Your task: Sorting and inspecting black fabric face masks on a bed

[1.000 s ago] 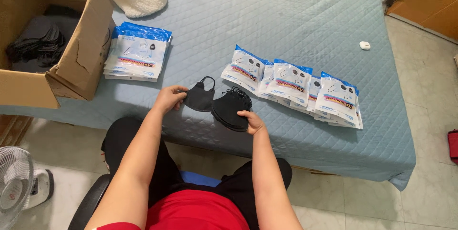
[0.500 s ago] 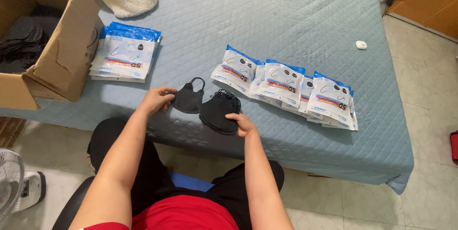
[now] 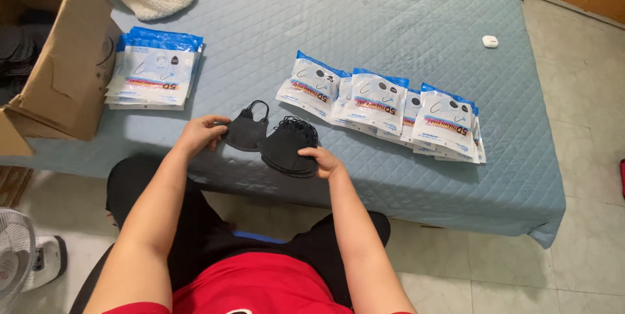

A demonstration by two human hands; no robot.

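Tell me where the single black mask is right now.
In the head view, the single black mask lies on the blue quilt, pinched by the left hand, just left of the mask stack.

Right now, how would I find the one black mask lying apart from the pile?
Start at the blue quilted bed and go to its near edge, where the two hands are. The left hand pinches a single black mask beside the stack of black masks. It alone lies flat and single, ear loop showing.

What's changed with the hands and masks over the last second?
Little. The left hand still holds the single black mask, and the right hand still rests on the mask stack. Packets, box and bedcover stay put; only the camera view shifted.
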